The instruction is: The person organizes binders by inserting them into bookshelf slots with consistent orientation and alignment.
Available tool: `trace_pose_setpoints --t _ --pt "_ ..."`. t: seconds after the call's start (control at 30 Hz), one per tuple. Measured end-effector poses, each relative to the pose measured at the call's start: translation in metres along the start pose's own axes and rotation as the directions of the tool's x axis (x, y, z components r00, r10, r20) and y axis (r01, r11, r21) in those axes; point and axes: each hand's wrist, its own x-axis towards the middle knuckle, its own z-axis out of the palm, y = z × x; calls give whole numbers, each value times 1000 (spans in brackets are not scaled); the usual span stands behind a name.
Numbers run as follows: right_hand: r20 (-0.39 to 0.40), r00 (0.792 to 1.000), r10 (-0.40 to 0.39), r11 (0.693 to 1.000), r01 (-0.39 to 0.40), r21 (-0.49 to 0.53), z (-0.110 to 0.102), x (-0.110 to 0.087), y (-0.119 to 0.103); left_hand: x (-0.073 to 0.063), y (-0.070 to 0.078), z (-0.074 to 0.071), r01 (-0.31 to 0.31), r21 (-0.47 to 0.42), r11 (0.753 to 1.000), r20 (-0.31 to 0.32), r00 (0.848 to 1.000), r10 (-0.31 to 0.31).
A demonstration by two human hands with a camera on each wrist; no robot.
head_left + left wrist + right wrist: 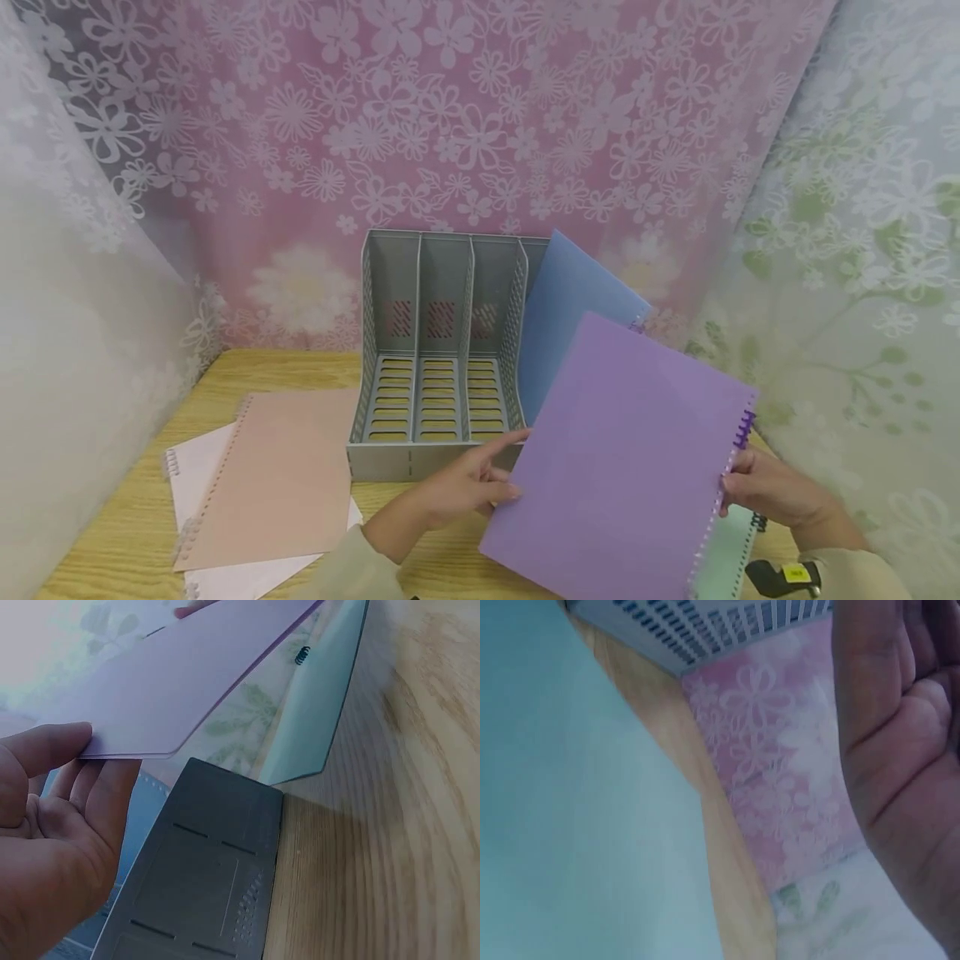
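Observation:
A purple spiral notebook (pixel 622 458) is held up at a tilt in front of the grey file organizer (pixel 378 462). My left hand (pixel 468 483) pinches its left edge, thumb on the near face and fingers behind, as the left wrist view also shows. On the opposite side my right hand (pixel 776 492) grips the spiral-bound edge, with the thumb in front. Behind the purple notebook, a blue spiral notebook (pixel 570 308) leans in the organizer's rightmost compartment, its lower part hidden. Below the right hand lies a green spiral notebook (pixel 723 550), mostly covered by the purple one in the head view.
On the wooden table (pixel 270 371) at left, a peach spiral notebook (pixel 277 475) overlaps a pale pink one (pixel 251 579). The organizer's other three compartments show bare slotted floors. Flowered curtains (pixel 450 125) close in the back and both sides.

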Motion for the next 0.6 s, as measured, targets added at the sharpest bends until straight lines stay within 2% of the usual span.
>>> trace_pose_setpoints --t 0.3,0.6 --pt "26 992 -126 985 128 -119 18 30 -8 -21 8 -15 -5 6 1000 -34 999 5" --pt "34 981 -189 950 192 -248 34 62 -13 -46 11 -30 -14 40 999 -23 1000 15"
